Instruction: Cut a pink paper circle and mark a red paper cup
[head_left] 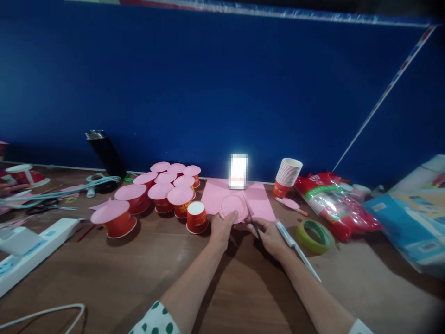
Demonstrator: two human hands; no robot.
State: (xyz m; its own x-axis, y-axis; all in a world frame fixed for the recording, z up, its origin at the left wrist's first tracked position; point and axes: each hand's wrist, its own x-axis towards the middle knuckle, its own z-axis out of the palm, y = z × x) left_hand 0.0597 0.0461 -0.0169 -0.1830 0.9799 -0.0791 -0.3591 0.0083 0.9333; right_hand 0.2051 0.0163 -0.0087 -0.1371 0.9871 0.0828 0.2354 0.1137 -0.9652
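Observation:
My left hand [224, 227] pinches a piece of pink paper [232, 207] with a round outline on it, thumb on top. In my right hand [266, 234] is a pair of dark-handled scissors [255, 223], its blades pointing away from me along the right edge of that piece. A larger sheet of pink paper [210, 197] lies flat behind and under both hands. Left of my left hand, one upturned red paper cup [197, 217] stands with its white base bare. Several more upturned red cups [116, 226] carry pink paper discs [135, 191] on top.
At the right are a stack of paper cups [288, 172], a tape roll [315, 236], a red plastic pack [333, 199] and a blue package [406, 227]. A power strip [52, 241], cables and a black flask [106, 153] occupy the left. A blue partition [222, 83] rises behind.

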